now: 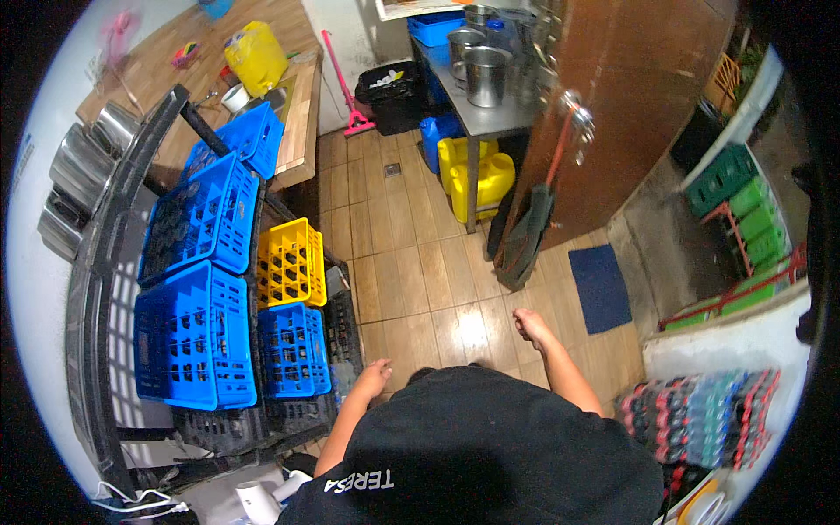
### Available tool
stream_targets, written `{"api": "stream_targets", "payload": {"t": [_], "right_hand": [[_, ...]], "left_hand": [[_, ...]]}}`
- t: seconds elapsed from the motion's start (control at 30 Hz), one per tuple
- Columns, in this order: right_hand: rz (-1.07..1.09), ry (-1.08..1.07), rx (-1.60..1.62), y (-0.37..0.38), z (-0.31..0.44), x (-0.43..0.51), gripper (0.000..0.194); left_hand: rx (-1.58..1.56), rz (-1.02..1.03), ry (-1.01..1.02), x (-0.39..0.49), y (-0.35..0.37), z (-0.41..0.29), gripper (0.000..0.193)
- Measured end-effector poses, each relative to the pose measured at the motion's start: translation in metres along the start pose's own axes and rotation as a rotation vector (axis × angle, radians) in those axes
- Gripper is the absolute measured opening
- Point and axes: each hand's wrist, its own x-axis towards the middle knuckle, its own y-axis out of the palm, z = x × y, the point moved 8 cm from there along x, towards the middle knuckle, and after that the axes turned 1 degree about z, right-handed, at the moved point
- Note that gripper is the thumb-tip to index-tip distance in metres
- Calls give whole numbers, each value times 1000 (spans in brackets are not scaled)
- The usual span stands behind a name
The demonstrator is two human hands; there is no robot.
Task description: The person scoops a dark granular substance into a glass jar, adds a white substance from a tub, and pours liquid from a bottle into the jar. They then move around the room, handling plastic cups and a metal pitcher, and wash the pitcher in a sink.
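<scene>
My left hand (374,378) hangs over the tiled floor (394,282) with nothing in it and its fingers slightly apart. Nearest to it, on the left, is a lower blue plastic crate (295,351) on a black rack (125,289). My right hand (531,328) is loosely curled above the tiles, and no object shows in it. Beyond that hand lies a dark blue mat (599,289) by the doorway. A yellow crate (292,262) with dark bottle tops sits past the lower blue one. Larger blue crates (197,335) with bottles fill the upper level.
A brown door (623,98) stands open, a dark bag (525,236) hanging from its handle. Metal pots (485,75) stand on a steel table (459,105), yellow jerrycans (485,177) beneath. A pink mop (354,118) leans near a black-bagged bin (390,95). Bottle packs (695,417) are stacked right.
</scene>
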Motion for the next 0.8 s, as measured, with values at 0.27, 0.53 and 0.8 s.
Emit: {"api": "stream_targets", "payload": {"t": [0.27,0.53,0.8], "right_hand": [[141,21,-149,54,120,121,27],[166,-67,-41,104,265,258,15],[37,-281,-78,90,413,347,25]], "left_hand": [[147,182,36,131,-7,103,35],[188,116,-99,306,-173,97,36],[171,75,510,518,-338,-182,46]]}}
